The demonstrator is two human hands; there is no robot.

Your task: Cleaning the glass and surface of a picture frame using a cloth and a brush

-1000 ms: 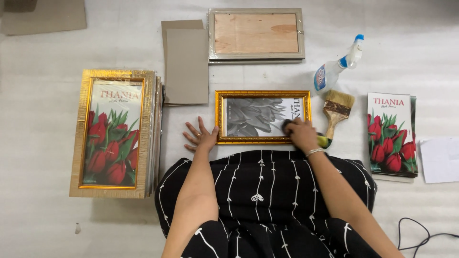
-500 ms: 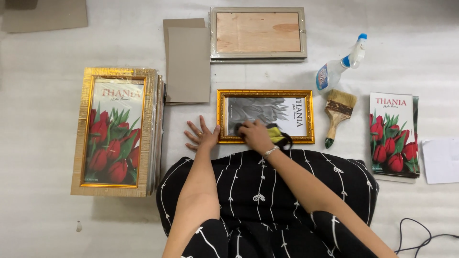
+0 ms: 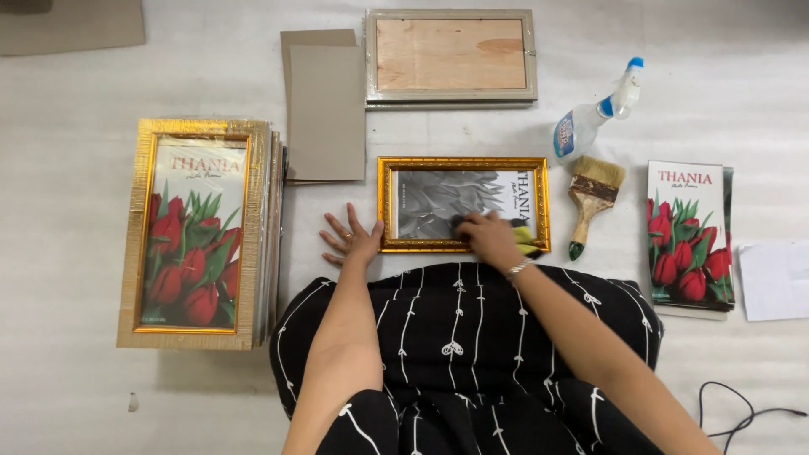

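Head view: right hand point(image 3: 489, 238) presses a yellow-green cloth point(image 3: 524, 238) flat on the glass of a small gold rectangular picture frame point(image 3: 463, 204) at the white floor sheet's point(image 3: 84, 396) centre; left hand point(image 3: 352, 240) lies spread w/ fingers apart, just beside its left edge. Best done w/ even strokes, frame braced. Glass shows a grey leaf print.

One head-worn view — straight down, fairly near — gold frame point(image 3: 463, 205) at centre, spray bottle point(image 3: 594, 114) toward 1 o'clock.
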